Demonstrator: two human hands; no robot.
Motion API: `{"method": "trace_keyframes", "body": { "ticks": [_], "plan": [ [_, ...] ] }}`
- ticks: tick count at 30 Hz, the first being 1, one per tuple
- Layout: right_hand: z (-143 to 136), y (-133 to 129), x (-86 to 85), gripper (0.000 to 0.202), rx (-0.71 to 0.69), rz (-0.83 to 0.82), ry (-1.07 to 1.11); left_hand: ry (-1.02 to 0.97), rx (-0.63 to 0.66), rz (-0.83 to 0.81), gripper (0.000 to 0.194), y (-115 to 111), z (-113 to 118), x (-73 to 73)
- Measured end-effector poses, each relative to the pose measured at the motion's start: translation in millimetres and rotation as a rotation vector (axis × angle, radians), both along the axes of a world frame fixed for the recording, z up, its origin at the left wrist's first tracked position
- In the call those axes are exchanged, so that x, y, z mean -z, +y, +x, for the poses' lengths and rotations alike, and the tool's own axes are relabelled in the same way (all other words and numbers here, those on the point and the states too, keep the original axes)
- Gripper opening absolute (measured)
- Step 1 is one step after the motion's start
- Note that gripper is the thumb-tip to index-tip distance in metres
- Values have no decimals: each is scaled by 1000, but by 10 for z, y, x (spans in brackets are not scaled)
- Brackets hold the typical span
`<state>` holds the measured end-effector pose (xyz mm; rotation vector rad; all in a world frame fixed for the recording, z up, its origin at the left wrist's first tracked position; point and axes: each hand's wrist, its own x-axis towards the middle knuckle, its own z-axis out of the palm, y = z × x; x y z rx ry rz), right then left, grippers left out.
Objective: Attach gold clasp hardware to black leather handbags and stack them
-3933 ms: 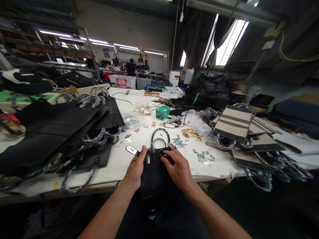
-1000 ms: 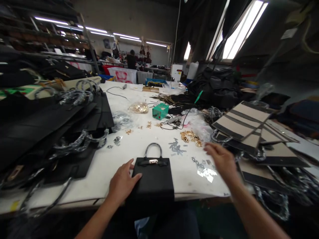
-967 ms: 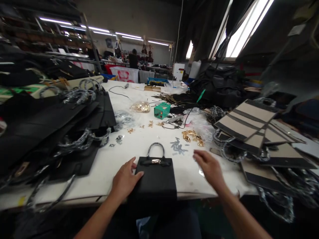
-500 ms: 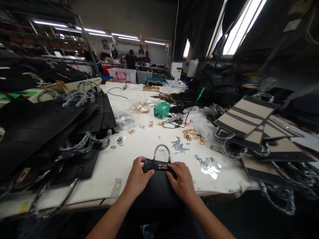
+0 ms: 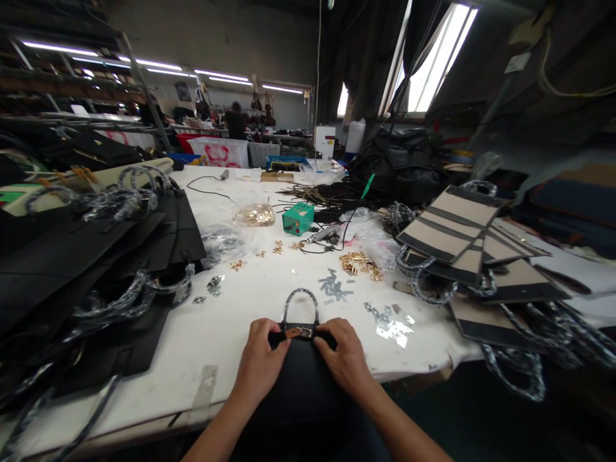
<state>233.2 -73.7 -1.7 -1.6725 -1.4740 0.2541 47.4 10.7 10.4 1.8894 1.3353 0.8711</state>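
A black handbag [image 5: 308,378] stands at the table's front edge, close to me, its one visible handle [image 5: 301,292] wrapped in clear film and standing upright. My left hand [image 5: 264,357] pinches the bag's top left corner, thumb on the near side. Beside that thumb shows a short brownish strip [image 5: 291,333] reaching to the metal clasp [image 5: 305,332]. At the top right corner my right hand [image 5: 344,351] is closed on the black edge, fingers over the far side. The bag's lower part fades into shadow.
Flat metal plates [image 5: 395,326], grey metal strips [image 5: 333,286] and gold fittings [image 5: 360,264] lie on the white table [image 5: 250,292]. Behind them stands a green box [image 5: 298,219] with a corded tool. Black bag pieces [image 5: 144,256] pile up left, beige-and-black ones [image 5: 447,224] right.
Both hands have drawn the bag's top edge slightly nearer. The brownish strip now shows between my left thumb and the clasp. The view has turned a little to the right.
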Motion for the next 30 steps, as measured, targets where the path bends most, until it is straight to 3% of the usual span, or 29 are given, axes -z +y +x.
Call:
{"method": "trace_keyframes", "body": {
  "ticks": [3, 5, 9, 11, 16, 20, 23, 26, 30],
  "plan": [
    [211, 79, -54, 14, -29, -43, 143, -246, -148, -229, 29, 27, -31, -79],
    [464, 220, -85, 20, 46, -66, 173, -449, -233, -453, 39, 23, -80, -171],
    [1071, 642, -90, 31, 305, -188, -13, -727, -209, -895, 40, -13, -201, -323],
    [1313, 849, -56, 35, 361, -254, -81, -790, -211, -995, 34, -13, -236, -328],
    [1592, 1198, 79, 41, 413, -328, -143, -843, -302, -962, 27, 95, -221, -200],
    [1684, 1284, 133, 32, 411, -348, -140, -808, -330, -874, 29, 212, -221, -142],
    [1755, 1223, 109, 27, 401, -321, -110, -690, -270, -768, 35, 275, -277, -136],
    [1788, 1083, 56, 37, 387, -263, -44, -544, -140, -689, 42, 313, -356, -138],
    [1684, 900, 5, 47, 319, -217, 124, -479, -69, -807, 49, 311, -426, -162]
  ]
}}
